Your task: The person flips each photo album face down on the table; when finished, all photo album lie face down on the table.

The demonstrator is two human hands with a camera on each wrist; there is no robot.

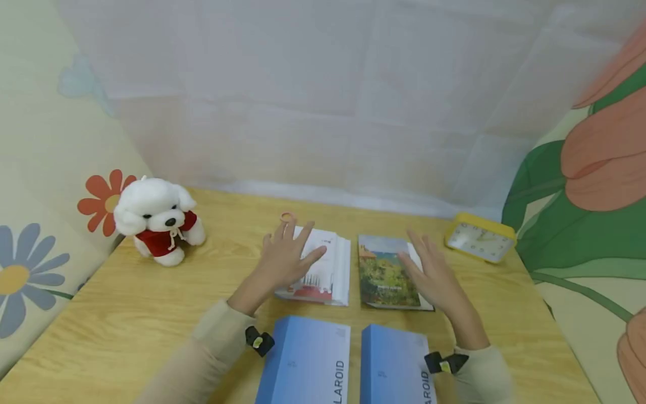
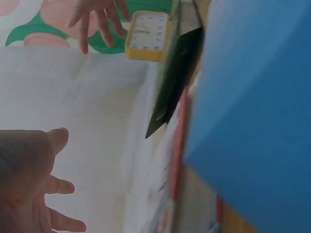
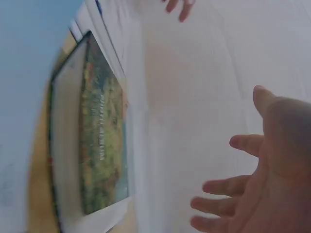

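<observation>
My left hand (image 1: 282,258) hovers over the left side of a white album (image 1: 327,266) with a red-and-white cover, its fingers spread and nothing held. My right hand (image 1: 436,275) is above the right edge of a second album (image 1: 386,275), whose cover has a green garden scene; these fingers are extended too. Part of the lettering on that cover reads "ALBUM" in the right wrist view. Both albums lie side by side on the wooden table (image 1: 227,224). In the right wrist view, the right palm (image 3: 282,165) is bare.
Two blue boxes with dark lettering, a left box (image 1: 313,359) and a right box (image 1: 396,359), lie nearer me, between my forearms. A white plush dog (image 1: 156,213) in a red top sits at the far left. A yellow clock (image 1: 479,238) stands at the back right, before a white cloth (image 1: 303,101).
</observation>
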